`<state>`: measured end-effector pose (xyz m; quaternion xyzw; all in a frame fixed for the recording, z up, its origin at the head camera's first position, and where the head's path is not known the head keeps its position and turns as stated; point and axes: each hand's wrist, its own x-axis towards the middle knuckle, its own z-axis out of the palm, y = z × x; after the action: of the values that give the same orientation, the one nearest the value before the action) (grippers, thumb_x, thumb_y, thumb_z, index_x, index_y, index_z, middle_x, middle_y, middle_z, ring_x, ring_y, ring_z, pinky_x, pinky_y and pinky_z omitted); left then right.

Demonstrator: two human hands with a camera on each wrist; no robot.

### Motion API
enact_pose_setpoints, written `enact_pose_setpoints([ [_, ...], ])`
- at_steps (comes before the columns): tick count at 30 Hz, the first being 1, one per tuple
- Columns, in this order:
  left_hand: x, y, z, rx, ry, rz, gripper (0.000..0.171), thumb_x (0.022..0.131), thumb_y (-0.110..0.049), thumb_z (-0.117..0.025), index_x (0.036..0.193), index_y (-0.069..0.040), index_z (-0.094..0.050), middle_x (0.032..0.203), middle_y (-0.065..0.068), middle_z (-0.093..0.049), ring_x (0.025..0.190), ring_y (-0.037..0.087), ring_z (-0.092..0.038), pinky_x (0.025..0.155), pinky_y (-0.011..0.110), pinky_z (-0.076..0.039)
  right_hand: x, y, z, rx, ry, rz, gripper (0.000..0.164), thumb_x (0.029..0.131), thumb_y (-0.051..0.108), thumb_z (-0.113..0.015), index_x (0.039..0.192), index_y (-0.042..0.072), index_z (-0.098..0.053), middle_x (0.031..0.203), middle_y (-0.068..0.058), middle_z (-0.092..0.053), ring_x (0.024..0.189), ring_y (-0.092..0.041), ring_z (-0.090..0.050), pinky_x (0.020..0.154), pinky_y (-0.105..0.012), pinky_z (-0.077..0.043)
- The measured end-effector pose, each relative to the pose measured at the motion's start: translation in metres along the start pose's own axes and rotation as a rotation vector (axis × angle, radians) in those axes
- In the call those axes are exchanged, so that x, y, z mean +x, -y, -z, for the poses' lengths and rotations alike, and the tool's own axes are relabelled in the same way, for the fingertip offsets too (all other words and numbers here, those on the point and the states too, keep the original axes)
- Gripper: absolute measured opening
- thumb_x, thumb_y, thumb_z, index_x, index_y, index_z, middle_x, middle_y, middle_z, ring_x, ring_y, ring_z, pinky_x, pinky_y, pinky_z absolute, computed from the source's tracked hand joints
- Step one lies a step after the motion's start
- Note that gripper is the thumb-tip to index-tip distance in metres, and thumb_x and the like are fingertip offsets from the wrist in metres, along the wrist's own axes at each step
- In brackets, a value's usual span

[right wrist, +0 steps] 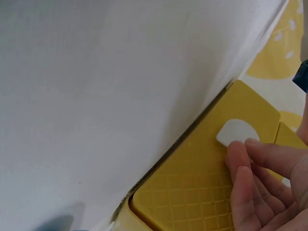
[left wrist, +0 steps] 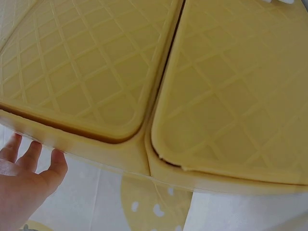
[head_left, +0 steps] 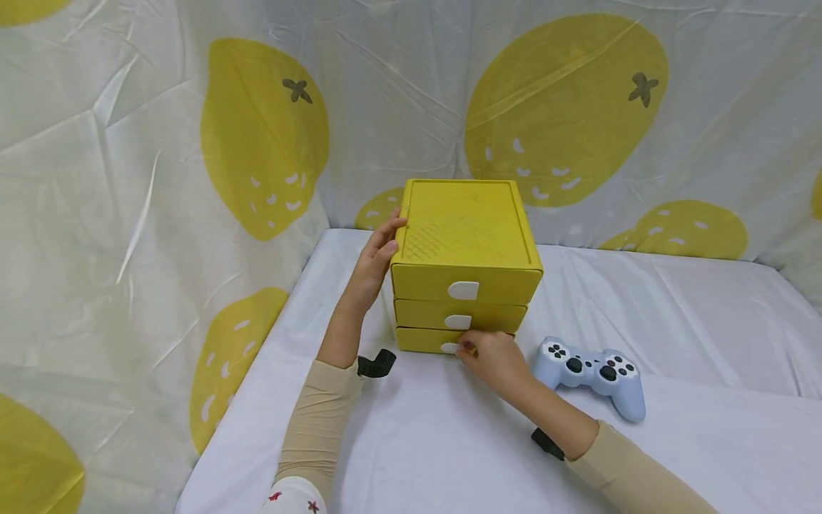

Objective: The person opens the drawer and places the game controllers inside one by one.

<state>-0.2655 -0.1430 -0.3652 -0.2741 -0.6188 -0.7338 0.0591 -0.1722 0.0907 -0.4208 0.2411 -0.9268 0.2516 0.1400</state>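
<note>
A yellow three-drawer box point(head_left: 472, 221) stands on the white cloth, its drawers all pushed in and each with a white tab. Against its upper left side rests my left hand point(head_left: 372, 268), fingers extended along the edge; the left wrist view shows those fingertips point(left wrist: 57, 159) touching the box's yellow side. My right hand point(head_left: 493, 359) is at the bottom drawer point(head_left: 417, 340) on the front. Thumb and forefinger pinch that drawer's white tab point(right wrist: 237, 131), which is partly covered by the fingers in the right wrist view.
Just right of the box lies a light blue game controller point(head_left: 589, 373), close by my right forearm. A lemon-print curtain point(head_left: 398, 93) hangs behind and along the left of the white-covered table point(head_left: 437, 442).
</note>
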Motion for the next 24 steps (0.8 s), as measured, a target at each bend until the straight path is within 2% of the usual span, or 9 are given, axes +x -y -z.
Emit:
enact_pose_setpoints([
  [7, 0.000, 0.000, 0.000, -0.013, 0.007, -0.015, 0.050, 0.096, -0.031, -0.049, 0.138, -0.004, -0.043, 0.161, 0.001, -0.019, 0.146, 0.012, -0.016, 0.117, 0.038, -0.016, -0.002, 0.003, 0.000, -0.014, 0.004, -0.001, 0.010, 0.077, 0.005, -0.079, 0.076, 0.010, -0.071, 0.067, 0.003, -0.067, 0.059, -0.013, -0.060, 0.056, -0.027, -0.050],
  [15, 0.000, 0.001, 0.001, -0.026, 0.020, -0.015, 0.048, 0.098, -0.022, -0.043, 0.140, 0.003, -0.039, 0.162, 0.003, -0.016, 0.147, 0.014, -0.015, 0.117, 0.038, -0.014, -0.005, 0.003, 0.000, -0.006, 0.001, 0.029, 0.009, 0.077, 0.002, -0.077, 0.077, 0.009, -0.071, 0.068, 0.001, -0.068, 0.060, -0.015, -0.062, 0.056, -0.027, -0.051],
  [24, 0.000, 0.000, 0.000, -0.022, 0.013, -0.002, 0.049, 0.097, -0.023, -0.043, 0.140, 0.001, -0.039, 0.162, 0.001, -0.016, 0.146, 0.013, -0.017, 0.117, 0.037, -0.015, -0.010, 0.005, 0.001, 0.007, -0.010, 0.030, 0.010, 0.075, 0.001, -0.079, 0.076, 0.008, -0.071, 0.067, 0.000, -0.068, 0.060, -0.015, -0.063, 0.057, -0.025, -0.051],
])
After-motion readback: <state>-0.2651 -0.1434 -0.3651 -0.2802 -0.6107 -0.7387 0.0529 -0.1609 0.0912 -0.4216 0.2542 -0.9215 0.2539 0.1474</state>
